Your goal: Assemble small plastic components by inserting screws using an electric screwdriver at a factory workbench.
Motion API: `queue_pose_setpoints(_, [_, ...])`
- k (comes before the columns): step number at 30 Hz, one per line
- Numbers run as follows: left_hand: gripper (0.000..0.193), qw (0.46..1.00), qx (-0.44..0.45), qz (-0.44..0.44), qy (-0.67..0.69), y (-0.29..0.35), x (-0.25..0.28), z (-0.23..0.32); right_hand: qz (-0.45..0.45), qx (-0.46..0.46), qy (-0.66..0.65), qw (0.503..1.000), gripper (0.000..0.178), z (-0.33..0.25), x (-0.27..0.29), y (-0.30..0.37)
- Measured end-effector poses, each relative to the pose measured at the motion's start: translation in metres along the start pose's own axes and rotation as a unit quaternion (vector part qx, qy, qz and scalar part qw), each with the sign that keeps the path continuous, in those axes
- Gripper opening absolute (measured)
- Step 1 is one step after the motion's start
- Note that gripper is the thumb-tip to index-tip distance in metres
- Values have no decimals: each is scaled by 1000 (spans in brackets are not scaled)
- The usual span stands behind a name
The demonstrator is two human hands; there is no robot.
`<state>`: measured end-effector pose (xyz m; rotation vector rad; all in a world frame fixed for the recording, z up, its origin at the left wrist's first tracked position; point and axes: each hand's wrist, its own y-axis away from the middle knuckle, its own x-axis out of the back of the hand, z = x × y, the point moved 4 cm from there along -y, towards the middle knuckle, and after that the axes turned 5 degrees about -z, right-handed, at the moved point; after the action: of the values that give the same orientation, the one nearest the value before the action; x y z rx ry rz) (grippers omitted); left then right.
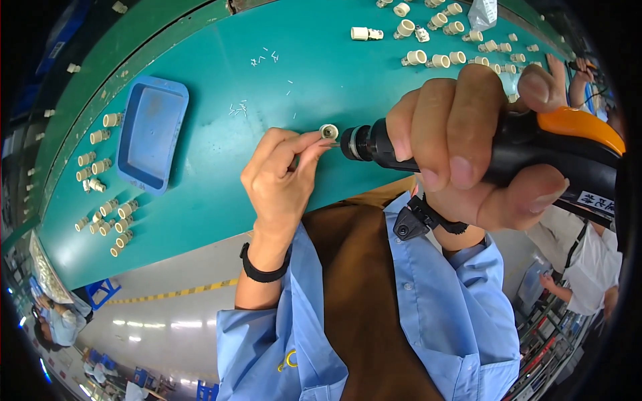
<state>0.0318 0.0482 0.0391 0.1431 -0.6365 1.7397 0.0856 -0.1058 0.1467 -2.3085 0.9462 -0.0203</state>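
My left hand point(284, 170) pinches a small cream cylindrical socket point(328, 132) between thumb and fingertips, its round opening facing up. Wrapped around a black and orange electric screwdriver point(461, 144) is my right hand point(468, 127), large and close to the camera. The screwdriver lies almost level and points left, its nose beside the socket and left fingertips. Whether its bit touches the socket I cannot tell. Small silvery screws or pins point(239, 108) lie scattered on the green table point(221, 194) beyond my left hand.
A blue plastic tray point(176, 134) sits left of my hands. Several cream sockets point(125, 209) stand around it at the left, and more sockets point(438, 61) spread over the far right, near a clear plastic bag point(483, 13). Other people point(588, 267) are at the right edge and lower left.
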Motion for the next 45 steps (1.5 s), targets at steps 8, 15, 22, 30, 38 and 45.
queue_pose_setpoints(8, [18, 998, -34, 1, 44, -1, -7, 1, 11, -5, 5, 1000, 55, 4, -7, 7])
queue_pose_setpoints(15, [20, 998, -41, -14, 50, 1, -10, 0, 17, -12, 22, 1000, 56, 5, -9, 7])
queue_pose_setpoints(22, [26, 998, -49, -33, 38, -1, -9, 4, 51, -26, 51, 997, 57, 7, -11, 10])
queue_pose_setpoints(30, [31, 999, -8, -28, -20, 4, -29, -10, 92, -41, 100, 990, 58, 6, -8, 11])
queue_pose_setpoints(38, [32, 999, -13, -40, -33, 6, -29, -15, 94, -47, 119, 987, 55, 17, -6, 14])
queue_pose_setpoints(45, [32, 998, -12, -43, -33, 2, -26, -15, 90, -44, 131, 986, 52, 25, -4, 14])
